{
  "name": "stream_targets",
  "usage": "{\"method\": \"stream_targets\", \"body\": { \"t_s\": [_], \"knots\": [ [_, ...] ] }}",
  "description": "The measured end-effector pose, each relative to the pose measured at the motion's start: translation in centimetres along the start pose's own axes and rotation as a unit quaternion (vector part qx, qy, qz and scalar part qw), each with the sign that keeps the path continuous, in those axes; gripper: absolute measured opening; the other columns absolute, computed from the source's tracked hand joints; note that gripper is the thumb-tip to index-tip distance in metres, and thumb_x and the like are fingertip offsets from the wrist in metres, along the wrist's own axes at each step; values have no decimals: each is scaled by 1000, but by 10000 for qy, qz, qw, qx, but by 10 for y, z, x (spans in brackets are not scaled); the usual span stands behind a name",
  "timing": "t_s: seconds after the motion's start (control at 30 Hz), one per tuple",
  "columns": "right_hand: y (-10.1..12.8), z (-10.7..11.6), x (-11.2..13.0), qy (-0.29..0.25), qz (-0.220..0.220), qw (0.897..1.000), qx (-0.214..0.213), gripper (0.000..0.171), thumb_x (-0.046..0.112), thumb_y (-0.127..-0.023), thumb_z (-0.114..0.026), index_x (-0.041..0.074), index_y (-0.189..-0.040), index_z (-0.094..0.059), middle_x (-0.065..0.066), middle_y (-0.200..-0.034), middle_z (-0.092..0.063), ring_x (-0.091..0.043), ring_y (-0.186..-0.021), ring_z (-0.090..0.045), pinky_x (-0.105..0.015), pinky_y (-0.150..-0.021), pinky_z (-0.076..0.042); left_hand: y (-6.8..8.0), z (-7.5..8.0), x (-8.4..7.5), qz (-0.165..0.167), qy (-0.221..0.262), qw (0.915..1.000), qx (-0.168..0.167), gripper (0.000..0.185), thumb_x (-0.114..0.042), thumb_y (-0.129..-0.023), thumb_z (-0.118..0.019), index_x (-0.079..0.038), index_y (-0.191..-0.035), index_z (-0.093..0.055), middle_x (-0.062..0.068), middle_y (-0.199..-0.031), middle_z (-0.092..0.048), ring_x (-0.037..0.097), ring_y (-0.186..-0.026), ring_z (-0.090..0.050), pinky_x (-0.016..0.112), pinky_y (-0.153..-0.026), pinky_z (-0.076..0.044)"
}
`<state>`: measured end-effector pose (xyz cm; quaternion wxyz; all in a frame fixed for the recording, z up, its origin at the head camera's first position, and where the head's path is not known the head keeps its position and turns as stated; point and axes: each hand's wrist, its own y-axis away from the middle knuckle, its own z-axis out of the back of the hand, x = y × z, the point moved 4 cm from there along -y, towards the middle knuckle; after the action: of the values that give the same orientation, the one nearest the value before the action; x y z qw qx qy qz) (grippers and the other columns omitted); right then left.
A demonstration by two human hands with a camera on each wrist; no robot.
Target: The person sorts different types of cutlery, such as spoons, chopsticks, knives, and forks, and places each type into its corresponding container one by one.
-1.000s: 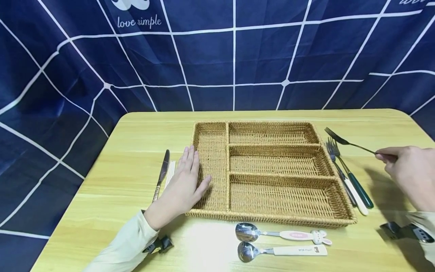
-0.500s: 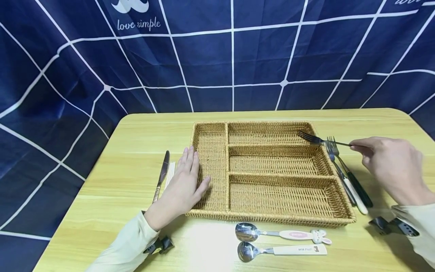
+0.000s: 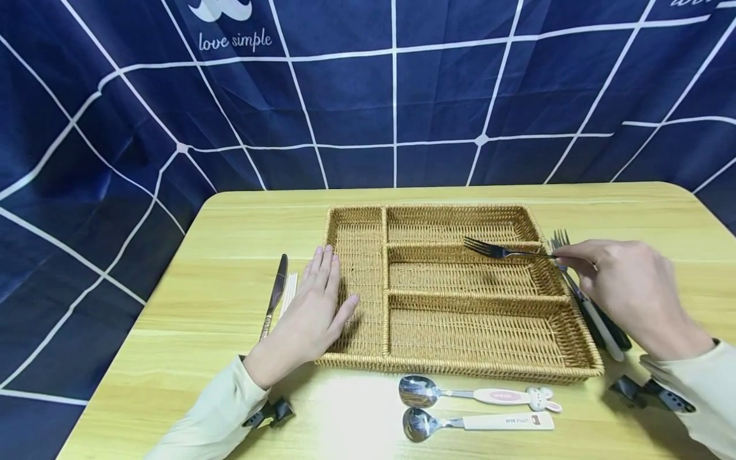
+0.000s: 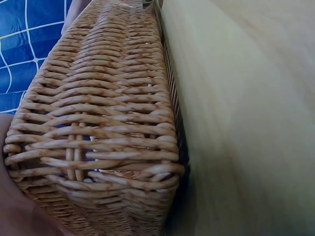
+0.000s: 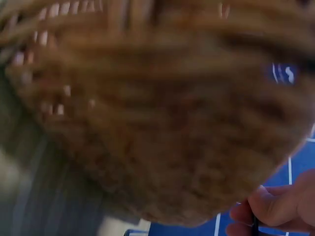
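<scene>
In the head view my right hand (image 3: pixel 632 291) pinches a dark metal fork (image 3: pixel 493 249) by its handle end. The fork's tines point left, over the middle compartment of a woven wicker tray (image 3: pixel 471 369) with several compartments. My left hand (image 3: pixel 307 313) lies with straight fingers on the tray's left rim, thumb spread over the left compartment. The left wrist view is filled by the tray's woven corner (image 4: pixel 98 147). In the blurred right wrist view, the thumb and fingers (image 5: pixel 275 204) hold a thin dark handle beside the tray's side.
Several forks (image 3: pixel 598 326) lie right of the tray, partly under my right hand. A table knife (image 3: pixel 276 291) and white chopsticks (image 3: pixel 289 292) lie left of it. A rabbit-handled spoon (image 3: pixel 500 397) and a white-handled spoon (image 3: pixel 506 422) lie in front. A blue checked cloth (image 3: pixel 437 96) hangs behind the table.
My right hand has carried the fork leftward, from beyond the tray's right side to over its middle compartment. The left hand has stayed at the left rim.
</scene>
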<state>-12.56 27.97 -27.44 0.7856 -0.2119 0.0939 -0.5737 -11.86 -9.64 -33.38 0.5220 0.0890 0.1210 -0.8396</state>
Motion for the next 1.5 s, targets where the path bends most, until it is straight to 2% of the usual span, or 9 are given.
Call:
{"method": "stream_targets", "body": {
  "t_s": [0.07,0.2,0.33,0.43,0.63,0.8,0.97,1.27,1.5],
  "knots": [
    [1,0,6,-61,119,9999,-19,34,-4,-63,-76,10,-95,-75,-20,-92,-72,-43,-61,-64,-57,-41,-43,0,0,0,-77,1,10000,-20,70,-39,-104,-33,13,-147,-16,29,-157,-6,37,-147,-1,48,-120,-9],
    [4,-2,18,-153,348,9993,-23,32,-3,-64,-76,11,-93,-76,-19,-89,-73,-27,-49,-60,-45,-36,-43,0,-1,-2,-257,30,9997,21,67,-37,-105,-31,13,-147,-17,29,-157,-8,36,-147,-1,46,-120,-7],
    [6,-2,25,-217,448,9988,-27,32,-4,-65,-75,13,-92,-76,-16,-86,-74,-10,-44,-48,-35,-33,-39,-1,-1,-3,-399,23,9992,39,66,-35,-105,-32,13,-147,-17,28,-156,-8,37,-147,-2,47,-120,-9],
    [8,-2,29,-305,491,9983,-23,36,-6,-63,-75,13,-93,-76,-15,-85,-74,-10,-44,-49,-36,-34,-40,-1,-1,-3,-441,16,9990,65,66,-35,-105,-33,12,-147,-17,27,-157,-6,38,-147,-2,48,-120,-10],
    [13,-2,44,-536,842,9947,-263,32,-4,-64,-76,13,-91,-76,-12,-84,-74,-29,-57,-67,-43,-40,-49,-1,-1,-2,-448,-43,9988,167,63,-33,-106,-28,11,-148,-17,26,-157,-3,38,-147,-1,46,-120,-8],
    [18,-3,55,-608,1105,9912,-406,27,1,-65,-76,15,-89,-76,-7,-81,-75,-30,-63,-69,-44,-43,-51,-2,-2,-2,-462,-7,9988,177,63,-33,-105,-30,12,-148,-17,27,-157,-4,37,-147,-2,45,-121,-7],
    [24,-7,68,-676,1266,9892,-286,26,7,-64,-78,18,-87,-76,-2,-82,-75,-27,-64,-70,-43,-45,-52,-2,-2,-2,-444,17,9988,182,64,-33,-105,-30,12,-148,-16,28,-157,-7,37,-147,-3,46,-120,-8],
    [27,-17,85,-768,1474,9861,-30,32,-2,-62,-74,18,-86,-77,3,-83,-75,-22,-72,-71,-42,-55,-57,-1,-2,-1,-365,66,9989,289,63,-33,-105,-30,11,-148,-14,27,-156,-7,36,-147,-1,44,-120,-5],
    [27,-31,88,-683,1587,9846,284,19,9,-67,-79,18,-83,-77,3,-79,-74,-21,-63,-69,-32,-42,-49,-2,-2,-2,-445,39,9987,251,63,-33,-105,-30,12,-148,-16,28,-156,-10,38,-147,-3,44,-120,-5]
  ]
}}
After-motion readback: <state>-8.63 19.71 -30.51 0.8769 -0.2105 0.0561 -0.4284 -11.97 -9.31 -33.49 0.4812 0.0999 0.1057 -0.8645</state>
